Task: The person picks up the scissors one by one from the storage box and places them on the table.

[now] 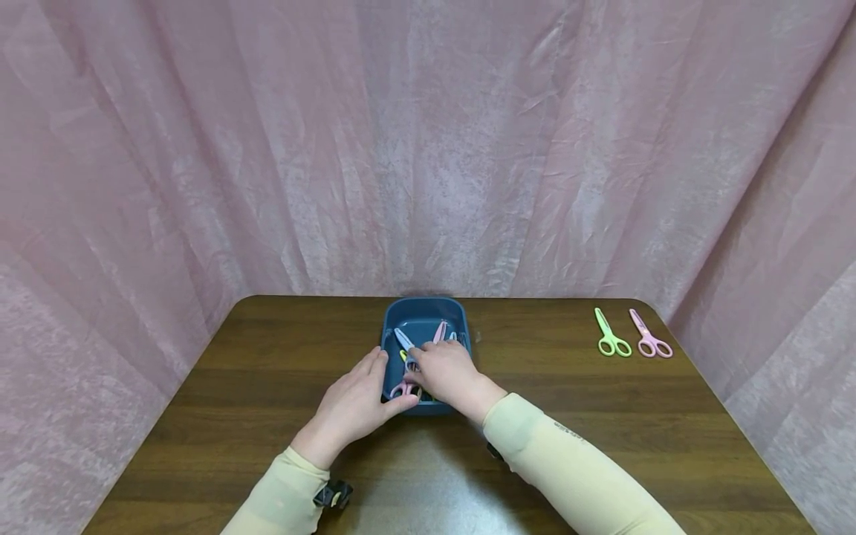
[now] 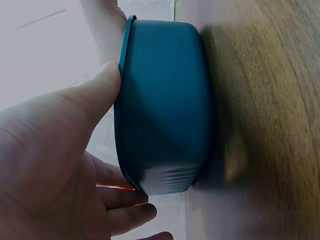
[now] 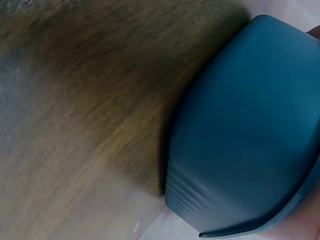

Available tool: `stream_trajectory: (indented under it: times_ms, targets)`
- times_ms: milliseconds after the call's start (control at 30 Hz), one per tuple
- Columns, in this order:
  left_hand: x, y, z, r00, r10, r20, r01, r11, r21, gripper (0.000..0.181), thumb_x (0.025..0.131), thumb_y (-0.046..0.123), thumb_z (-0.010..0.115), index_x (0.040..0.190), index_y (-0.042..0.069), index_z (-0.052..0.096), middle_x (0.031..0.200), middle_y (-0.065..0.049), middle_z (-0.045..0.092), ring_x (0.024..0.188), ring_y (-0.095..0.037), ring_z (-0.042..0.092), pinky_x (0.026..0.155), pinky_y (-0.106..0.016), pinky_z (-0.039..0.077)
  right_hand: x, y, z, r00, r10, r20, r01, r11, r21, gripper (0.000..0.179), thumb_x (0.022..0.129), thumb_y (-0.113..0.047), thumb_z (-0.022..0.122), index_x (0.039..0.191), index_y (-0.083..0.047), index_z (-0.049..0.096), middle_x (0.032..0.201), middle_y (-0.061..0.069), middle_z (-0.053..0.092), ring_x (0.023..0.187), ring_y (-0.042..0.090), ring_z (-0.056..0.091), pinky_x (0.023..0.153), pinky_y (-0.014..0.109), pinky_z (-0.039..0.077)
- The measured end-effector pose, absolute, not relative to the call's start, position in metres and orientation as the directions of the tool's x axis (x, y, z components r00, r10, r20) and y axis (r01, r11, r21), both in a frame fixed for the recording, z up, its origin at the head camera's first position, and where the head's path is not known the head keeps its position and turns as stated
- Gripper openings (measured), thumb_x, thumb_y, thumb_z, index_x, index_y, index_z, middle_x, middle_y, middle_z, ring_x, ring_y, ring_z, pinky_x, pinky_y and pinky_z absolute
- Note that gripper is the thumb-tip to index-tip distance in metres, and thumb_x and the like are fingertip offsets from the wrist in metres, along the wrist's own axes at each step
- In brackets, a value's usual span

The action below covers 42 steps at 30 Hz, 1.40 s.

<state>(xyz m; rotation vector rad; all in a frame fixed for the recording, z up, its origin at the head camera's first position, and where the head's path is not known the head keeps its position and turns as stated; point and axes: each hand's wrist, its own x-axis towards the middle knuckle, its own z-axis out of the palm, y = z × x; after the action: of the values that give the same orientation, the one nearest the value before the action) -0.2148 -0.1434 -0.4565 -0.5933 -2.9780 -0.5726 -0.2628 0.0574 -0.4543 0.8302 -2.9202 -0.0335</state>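
Note:
A dark blue plastic basket (image 1: 428, 303) stands on the table with several scissors inside. My left hand (image 1: 353, 401) steadies its near left corner; in the left wrist view the thumb (image 2: 102, 90) touches the rim and the extended fingers lie along another side. Reaching in from the right, my right hand (image 1: 449, 374) has thumb and index finger about the handle of light blue scissors (image 1: 404, 339). Pink scissors (image 1: 401, 389) and other scissors lie under and around that hand, partly hidden. The right wrist view shows mostly the basket's outer wall (image 3: 240, 125).
Green scissors (image 1: 608, 338) and pink scissors (image 1: 649, 338) lie side by side at the table's far right. The brown wooden table (image 1: 281, 349) ends at a pink curtain (image 1: 441, 148) behind. A black strap piece (image 1: 333, 494) sits at the left wrist.

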Motion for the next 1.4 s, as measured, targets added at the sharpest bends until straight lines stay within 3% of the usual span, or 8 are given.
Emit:
stream_trajectory:
  times_ms: [433,1000,1400]
  targets:
    - [-0.2141,-0.1427,-0.4548,-0.924,0.362,0.125,0.382,0.856,0.348,0.106,0.097,0.07,0.075,0.162,-0.009,0.046,0.167,-0.031,0.045,0.151,-0.044,0.051,0.112,-0.06,0.053,-0.2646,0.053,-0.4577,-0.836,-0.536,0.116,-0.536,0.844,0.036,0.044,0.11,-0.041,0.07,0.141,-0.01,0.074,0.127,0.01,0.077,0.116,0.027,0.074,0.102,0.047,0.06]
    - [-0.2144,-0.1418,-0.4557,-0.927,0.355,0.122,0.374,0.858,0.351,0.105,0.097,0.068,0.076,0.162,-0.009,0.045,0.166,-0.032,0.045,0.151,-0.044,0.051,0.113,-0.06,0.052,-0.2664,0.0535,-0.4616,-0.829,-0.548,0.117,-0.546,0.836,0.047,0.042,0.109,-0.042,0.071,0.142,-0.014,0.075,0.119,0.009,0.078,0.11,0.028,0.074,0.098,0.046,0.062]
    - [-0.2146,-0.1425,-0.4566,-0.926,0.358,0.119,0.377,0.858,0.35,0.106,0.097,0.07,0.075,0.162,-0.009,0.046,0.167,-0.031,0.045,0.151,-0.043,0.051,0.111,-0.059,0.053,-0.2696,0.055,-0.4636,-0.788,-0.592,0.17,-0.592,0.804,0.055,0.03,0.108,-0.037,0.074,0.127,-0.014,0.081,0.101,0.008,0.076,0.091,0.023,0.069,0.087,0.041,0.062]
